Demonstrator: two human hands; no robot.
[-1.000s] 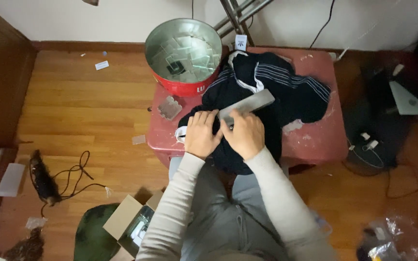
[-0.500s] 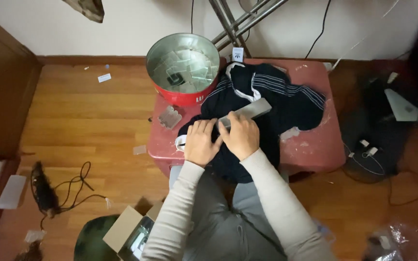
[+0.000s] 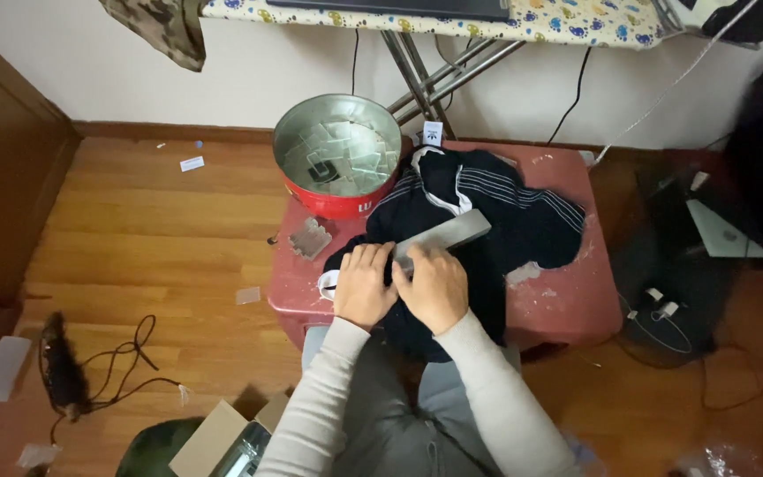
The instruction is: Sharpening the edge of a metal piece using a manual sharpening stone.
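Hands unmoved, left hand (image 3: 362,284) and right hand (image 3: 435,284) gripping grey bar (image 3: 441,237) on dark garment (image 3: 496,212)

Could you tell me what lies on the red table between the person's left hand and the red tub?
In the head view, a small grey ridged block lies on the red table between the left hand and the red tub, beside the dark garment.

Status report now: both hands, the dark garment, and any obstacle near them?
Left hand and right hand both pressing on dark garment. Grey flat bar at fingertips. Red tin bowl close by, not blocking.
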